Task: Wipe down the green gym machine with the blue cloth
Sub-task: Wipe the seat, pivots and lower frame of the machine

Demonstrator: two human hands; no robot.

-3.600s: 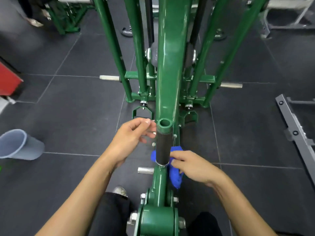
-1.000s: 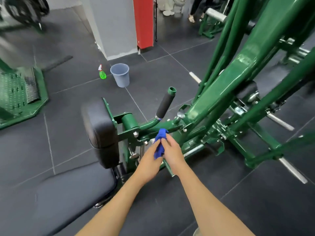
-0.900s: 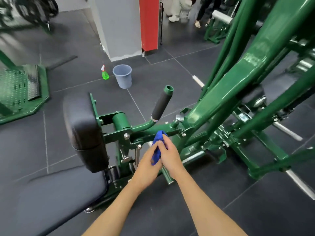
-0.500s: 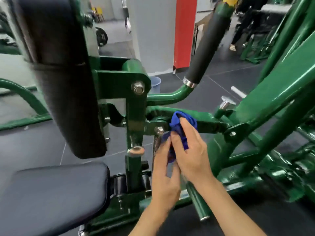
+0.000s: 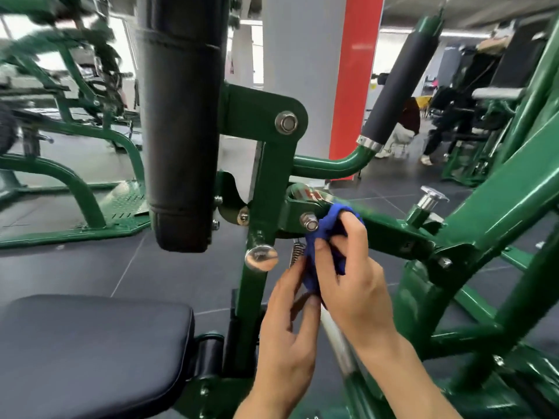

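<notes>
One wide-angle view, worn on the head, sits low and very close to the green gym machine (image 5: pixel 266 176), facing forward almost level; its black back pad (image 5: pixel 181 131) fills the upper left, the seat (image 5: pixel 90 352) the lower left; the left hand (image 5: pixel 284 337) and right hand (image 5: pixel 354 285) reach up from the bottom edge to the blue cloth (image 5: pixel 329 219) at mid-frame.

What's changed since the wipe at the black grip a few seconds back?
The blue cloth moved off the black grip down to the green bar beside the bolt. The left hand, free before, now pinches its lower end. The view dropped low and close. The right hand still grips the cloth.
</notes>
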